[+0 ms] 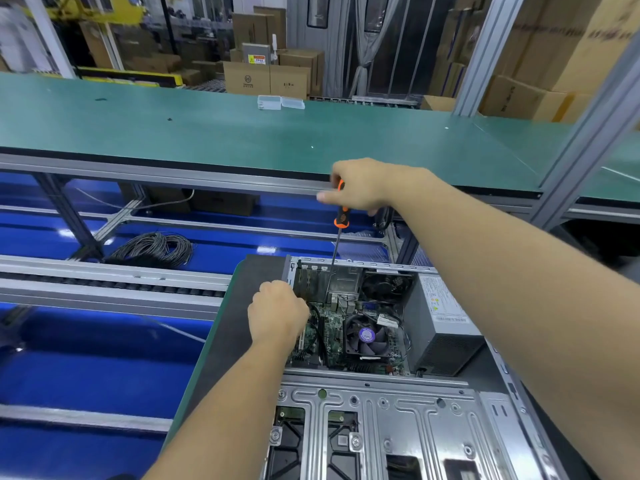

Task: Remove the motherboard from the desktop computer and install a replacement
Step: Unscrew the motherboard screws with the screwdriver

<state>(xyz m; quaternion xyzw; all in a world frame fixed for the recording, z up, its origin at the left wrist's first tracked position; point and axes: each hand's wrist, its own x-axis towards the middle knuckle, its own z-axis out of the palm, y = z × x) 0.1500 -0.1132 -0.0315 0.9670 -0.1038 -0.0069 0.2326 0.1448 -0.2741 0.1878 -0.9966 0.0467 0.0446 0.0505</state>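
Note:
An open desktop computer case (381, 403) lies on its side on a dark mat. Inside it sits the green motherboard (334, 327) with a black CPU fan (367, 337) and a grey power supply (440, 323) to the right. My right hand (360, 185) grips the orange-and-black handle of a long screwdriver (341, 216), held upright; its shaft reaches down to the board's far left corner near the rear slots. My left hand (277, 313) is curled at the board's left edge, over black cables; what its fingers hold is hidden.
A green workbench (207, 133) runs across the back with two clear plastic boxes (280, 102) on it. A coil of black cable (152, 249) lies on the blue floor below. Aluminium frame rails (114, 271) pass to the left of the case. Cardboard boxes are stacked behind.

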